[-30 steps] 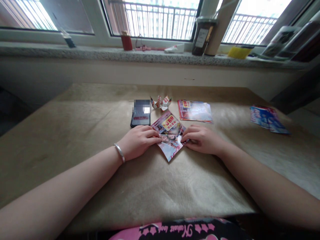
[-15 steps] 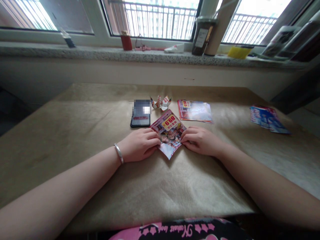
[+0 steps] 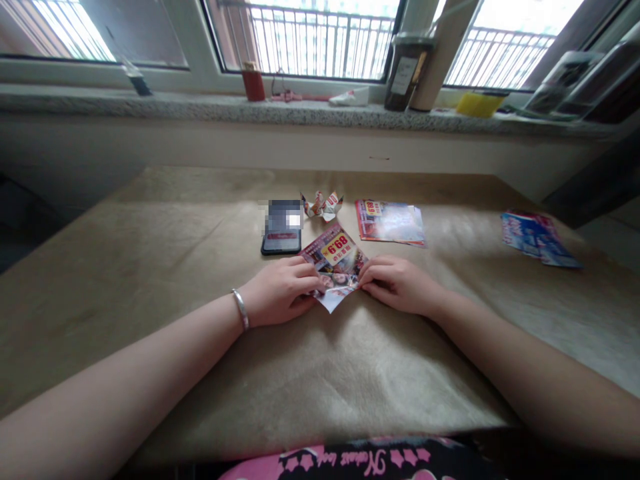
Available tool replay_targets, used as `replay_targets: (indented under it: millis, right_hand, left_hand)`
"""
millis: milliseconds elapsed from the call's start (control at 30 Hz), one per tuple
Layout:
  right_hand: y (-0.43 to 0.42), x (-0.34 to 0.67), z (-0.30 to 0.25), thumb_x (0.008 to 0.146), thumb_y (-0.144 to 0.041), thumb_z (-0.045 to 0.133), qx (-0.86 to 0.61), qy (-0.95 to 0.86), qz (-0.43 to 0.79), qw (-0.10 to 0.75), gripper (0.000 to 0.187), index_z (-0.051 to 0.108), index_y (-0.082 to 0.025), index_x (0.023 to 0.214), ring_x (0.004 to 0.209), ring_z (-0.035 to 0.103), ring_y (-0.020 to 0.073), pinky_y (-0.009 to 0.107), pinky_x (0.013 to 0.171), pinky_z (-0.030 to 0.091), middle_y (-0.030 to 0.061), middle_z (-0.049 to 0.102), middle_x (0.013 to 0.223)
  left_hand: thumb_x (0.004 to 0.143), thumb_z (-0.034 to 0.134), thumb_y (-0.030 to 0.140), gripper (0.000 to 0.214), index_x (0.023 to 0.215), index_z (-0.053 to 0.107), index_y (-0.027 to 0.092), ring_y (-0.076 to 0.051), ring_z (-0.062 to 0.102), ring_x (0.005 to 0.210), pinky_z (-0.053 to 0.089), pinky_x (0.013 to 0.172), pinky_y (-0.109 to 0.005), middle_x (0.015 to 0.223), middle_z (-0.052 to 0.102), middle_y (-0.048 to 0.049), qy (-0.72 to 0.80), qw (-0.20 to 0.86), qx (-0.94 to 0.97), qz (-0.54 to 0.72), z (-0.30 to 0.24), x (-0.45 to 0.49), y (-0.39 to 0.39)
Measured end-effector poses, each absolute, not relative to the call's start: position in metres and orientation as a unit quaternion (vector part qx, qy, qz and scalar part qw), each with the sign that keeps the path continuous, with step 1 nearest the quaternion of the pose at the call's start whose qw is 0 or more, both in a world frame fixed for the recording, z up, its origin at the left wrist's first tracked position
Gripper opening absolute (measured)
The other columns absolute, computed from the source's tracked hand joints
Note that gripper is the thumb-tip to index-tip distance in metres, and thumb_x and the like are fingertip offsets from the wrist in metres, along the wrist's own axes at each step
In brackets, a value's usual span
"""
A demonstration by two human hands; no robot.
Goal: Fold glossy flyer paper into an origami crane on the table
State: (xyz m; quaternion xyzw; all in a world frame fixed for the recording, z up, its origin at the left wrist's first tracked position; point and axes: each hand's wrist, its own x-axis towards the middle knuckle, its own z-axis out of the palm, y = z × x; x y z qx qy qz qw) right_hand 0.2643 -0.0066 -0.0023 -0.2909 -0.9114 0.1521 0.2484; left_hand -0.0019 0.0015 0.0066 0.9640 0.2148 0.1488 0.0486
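A colourful printed paper square lies corner-on in the middle of the table, its near corner bent up and showing white. My left hand, a silver bangle on its wrist, pinches the paper's left side with curled fingers. My right hand pinches its right side the same way. A small folded paper figure sits just beyond, and a dark phone lies flat to the left of the paper.
A flat printed leaflet lies right of the folded figure, another leaflet near the table's right edge. The table has a beige felt-like cover. The stone windowsill holds a red cup, jars and a yellow sponge.
Both hands have drawn closer together on the paper. Its near corner has lifted and folded upward, so the sheet looks shorter, and its far part has tilted.
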Motion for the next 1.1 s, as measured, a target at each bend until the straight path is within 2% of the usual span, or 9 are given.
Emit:
replay_targets:
  millis: [133, 233, 400, 567, 767, 900, 1100]
  right_hand:
    - [-0.008, 0.262, -0.002, 0.085, -0.016, 0.05, -0.313, -0.912, 0.128, 0.234, 0.013, 0.062, -0.019, 0.082, 0.081, 0.06, 0.0156, 0.028, 0.075, 0.047, 0.0055, 0.066, 0.085]
    - [-0.011, 0.26, -0.002, 0.083, -0.016, 0.051, -0.357, -0.9, 0.113, 0.224, 0.012, 0.062, -0.018, 0.081, 0.078, 0.06, 0.0159, 0.027, 0.072, 0.046, 0.005, 0.067, 0.083]
    - [-0.017, 0.256, 0.001, 0.08, -0.016, 0.053, -0.407, -0.884, 0.1, 0.208, 0.01, 0.062, -0.019, 0.078, 0.075, 0.06, 0.0158, 0.026, 0.069, 0.045, 0.0038, 0.067, 0.08]
    - [-0.018, 0.253, 0.003, 0.079, -0.017, 0.053, -0.424, -0.88, 0.094, 0.193, 0.008, 0.06, -0.019, 0.076, 0.075, 0.059, 0.0164, 0.026, 0.068, 0.043, 0.0035, 0.065, 0.079]
    - [-0.015, 0.256, -0.001, 0.078, -0.015, 0.052, -0.418, -0.88, 0.107, 0.197, 0.008, 0.059, -0.019, 0.077, 0.074, 0.057, 0.0153, 0.025, 0.066, 0.042, 0.0026, 0.064, 0.08]
    - [-0.014, 0.257, -0.001, 0.078, -0.014, 0.053, -0.408, -0.881, 0.126, 0.202, 0.008, 0.059, -0.019, 0.076, 0.078, 0.057, 0.0159, 0.026, 0.07, 0.043, 0.0036, 0.063, 0.083]
    - [-0.013, 0.256, -0.002, 0.079, -0.014, 0.052, -0.414, -0.875, 0.134, 0.213, 0.009, 0.06, -0.018, 0.078, 0.077, 0.056, 0.0156, 0.026, 0.069, 0.043, 0.0042, 0.063, 0.084]
  left_hand:
    - [0.085, 0.052, 0.033, 0.024, 0.102, 0.063, 0.02, -0.02, 0.055, 0.089, 0.047, 0.081, -0.035, 0.095, 0.063, -0.0073, 0.226, 0.057, 0.962, 0.14, 0.008, 0.001, -0.001]
    - [0.081, 0.059, 0.043, 0.034, 0.105, 0.062, 0.02, -0.022, 0.054, 0.092, 0.046, 0.082, -0.036, 0.098, 0.062, -0.0077, 0.242, 0.068, 0.959, 0.128, 0.009, 0.004, -0.004]
    - [0.081, 0.057, 0.051, 0.039, 0.102, 0.063, 0.019, -0.021, 0.056, 0.089, 0.046, 0.081, -0.034, 0.096, 0.063, -0.0076, 0.263, 0.109, 0.949, 0.134, 0.012, 0.009, -0.009]
    - [0.086, 0.053, 0.038, 0.024, 0.09, 0.066, 0.018, -0.018, 0.06, 0.085, 0.046, 0.077, -0.029, 0.091, 0.066, -0.0054, 0.29, 0.139, 0.931, 0.173, 0.011, 0.011, -0.012]
    - [0.087, 0.049, 0.032, 0.024, 0.08, 0.067, 0.017, -0.012, 0.057, 0.064, 0.042, 0.06, -0.022, 0.071, 0.067, -0.0018, 0.367, 0.177, 0.891, 0.202, 0.008, 0.01, -0.008]
    - [0.085, 0.052, 0.03, 0.019, 0.086, 0.066, 0.017, -0.013, 0.057, 0.067, 0.042, 0.062, -0.023, 0.076, 0.067, -0.0018, 0.389, 0.196, 0.879, 0.193, 0.009, 0.012, -0.007]
    - [0.089, 0.045, 0.034, 0.027, 0.084, 0.065, 0.016, -0.013, 0.058, 0.069, 0.043, 0.064, -0.023, 0.078, 0.065, -0.0019, 0.41, 0.213, 0.864, 0.201, 0.007, 0.012, -0.004]
